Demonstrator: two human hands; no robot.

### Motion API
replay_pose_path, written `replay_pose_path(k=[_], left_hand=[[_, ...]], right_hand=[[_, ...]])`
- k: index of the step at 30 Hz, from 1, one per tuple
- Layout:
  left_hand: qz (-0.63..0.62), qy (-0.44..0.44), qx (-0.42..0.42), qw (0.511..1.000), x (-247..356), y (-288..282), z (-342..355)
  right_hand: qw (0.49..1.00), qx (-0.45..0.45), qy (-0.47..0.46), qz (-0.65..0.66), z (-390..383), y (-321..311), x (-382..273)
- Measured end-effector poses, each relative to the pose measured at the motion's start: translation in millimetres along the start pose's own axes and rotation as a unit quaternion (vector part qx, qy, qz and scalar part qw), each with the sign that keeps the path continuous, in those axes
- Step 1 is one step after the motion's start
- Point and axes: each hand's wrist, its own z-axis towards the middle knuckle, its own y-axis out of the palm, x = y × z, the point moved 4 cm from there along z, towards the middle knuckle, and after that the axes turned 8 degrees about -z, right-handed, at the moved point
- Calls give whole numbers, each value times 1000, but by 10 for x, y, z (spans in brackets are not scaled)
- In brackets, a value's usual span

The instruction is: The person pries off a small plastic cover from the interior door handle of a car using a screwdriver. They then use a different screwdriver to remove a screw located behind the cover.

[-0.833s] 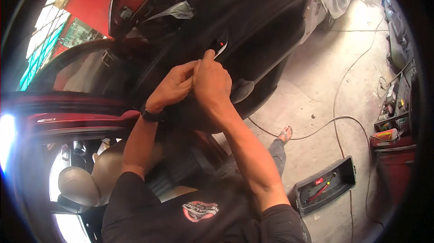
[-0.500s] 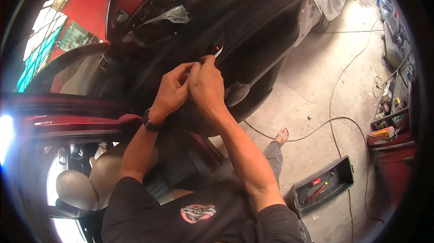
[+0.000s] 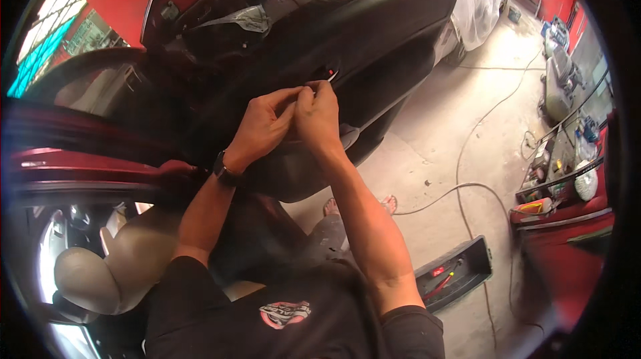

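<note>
My left hand (image 3: 262, 127) and my right hand (image 3: 318, 119) meet fingertip to fingertip in front of a black car door panel (image 3: 394, 12). Both are pinched closed. Whatever lies between the fingers is hidden or too small to name. Just beyond the right fingertips shows the silver inner door handle (image 3: 334, 75), with a small red mark beside it. I cannot tell whether the fingers touch the panel. The door stands open, and a rounded grey pull piece (image 3: 349, 135) on it is partly hidden behind my right wrist.
A black tray (image 3: 486, 271) with a red-handled tool in it lies on the concrete floor at lower right. Hoses or cables (image 3: 461, 165) cross the floor. A beige car seat (image 3: 87, 279) is at lower left, and a loaded rack (image 3: 561, 172) stands at right.
The view has shifted, and the tray and rack now appear farther left. Both feet now show on the floor. My hands stay together at the door, fingers still pinched.
</note>
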Motion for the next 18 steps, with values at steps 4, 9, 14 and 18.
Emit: replay_pose_path(k=[4, 9, 14, 18], left_hand=[[62, 33, -5, 998, 2, 51, 58], [15, 57, 18, 998, 61, 21, 22], [64, 36, 6, 997, 39, 17, 12], [117, 63, 5, 991, 82, 115, 11]], right_hand=[[998, -12, -21, 56, 99, -32, 227], [999, 2, -4, 48, 90, 8, 164], [993, -57, 11, 106, 89, -47, 314], [993, -63, -14, 103, 85, -114, 550]])
